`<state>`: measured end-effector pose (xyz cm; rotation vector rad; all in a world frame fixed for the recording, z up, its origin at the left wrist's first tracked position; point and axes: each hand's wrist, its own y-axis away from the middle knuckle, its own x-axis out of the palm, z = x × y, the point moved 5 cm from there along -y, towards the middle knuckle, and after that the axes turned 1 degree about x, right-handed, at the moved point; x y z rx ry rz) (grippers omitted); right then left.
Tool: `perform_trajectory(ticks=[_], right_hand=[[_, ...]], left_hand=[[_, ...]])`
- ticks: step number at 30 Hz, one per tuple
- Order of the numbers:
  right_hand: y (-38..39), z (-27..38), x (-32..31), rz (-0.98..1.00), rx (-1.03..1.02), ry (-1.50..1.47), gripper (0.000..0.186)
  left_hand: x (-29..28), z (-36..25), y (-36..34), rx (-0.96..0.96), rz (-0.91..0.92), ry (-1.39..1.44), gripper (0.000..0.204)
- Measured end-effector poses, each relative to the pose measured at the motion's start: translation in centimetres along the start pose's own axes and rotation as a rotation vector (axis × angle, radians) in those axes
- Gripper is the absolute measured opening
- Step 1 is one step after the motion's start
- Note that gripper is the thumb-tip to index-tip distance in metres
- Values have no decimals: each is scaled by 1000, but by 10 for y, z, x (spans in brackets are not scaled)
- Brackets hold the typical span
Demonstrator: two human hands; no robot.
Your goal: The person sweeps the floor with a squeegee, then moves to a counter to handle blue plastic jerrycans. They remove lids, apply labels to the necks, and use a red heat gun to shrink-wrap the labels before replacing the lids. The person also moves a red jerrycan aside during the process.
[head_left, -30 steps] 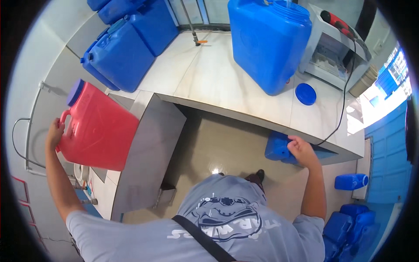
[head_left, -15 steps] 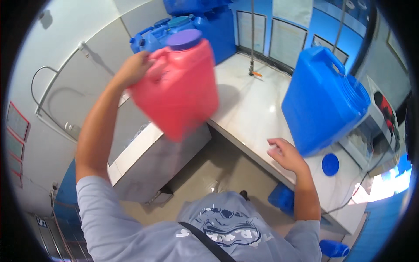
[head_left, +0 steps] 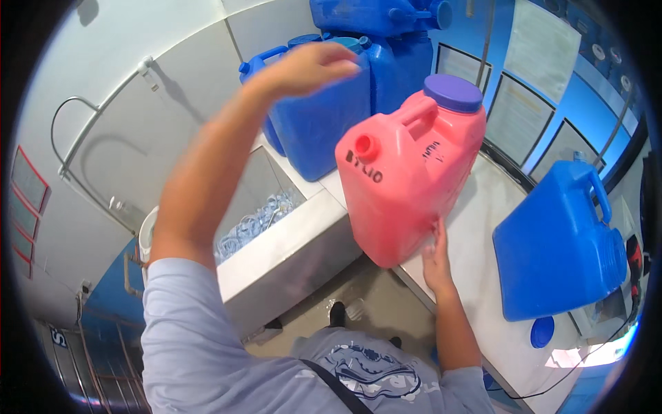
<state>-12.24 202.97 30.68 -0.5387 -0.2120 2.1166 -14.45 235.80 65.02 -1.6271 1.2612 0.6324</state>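
A pink jerrycan (head_left: 407, 186) with a purple screw lid (head_left: 453, 93) and a small uncapped spout is at the corner of the white counter (head_left: 476, 276). Its bottom corner overlaps the counter's front edge in the picture; whether its base rests fully on top I cannot tell. Against its lower right side lies my right hand (head_left: 436, 259), fingers stretched out. My left hand (head_left: 310, 67) is raised off the can, fingers loosely apart, in front of the blue jerrycans (head_left: 324, 117); it grips nothing. Farther right stands a blue jerrycan (head_left: 552, 241) with a wide uncovered mouth.
A round blue lid (head_left: 543, 332) lies on the counter beside a black cable (head_left: 586, 359). To the left is a tiled basin (head_left: 276, 241) holding bluish loose material (head_left: 258, 228). A pipe (head_left: 103, 107) runs along the wall. Another blue jerrycan (head_left: 358, 15) lies atop the back group.
The pink jerrycan has moved right from above the basin side to the counter corner. My left hand has let go of its handle; my right hand has come against its side.
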Motion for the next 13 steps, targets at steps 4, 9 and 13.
perform_trajectory(ticks=[4, 9, 13], right_hand=[[-4, -3, -4, -246, 274, -191, 73], [2, -55, -1, -229, 418, -144, 66], [-5, -51, 11, -185, 427, -106, 71]], left_hand=[[-127, 167, -2, -236, -342, -176, 47], [-171, 303, -26, -298, -374, -366, 43], [-162, 348, -44, -308, -271, -409, 43]])
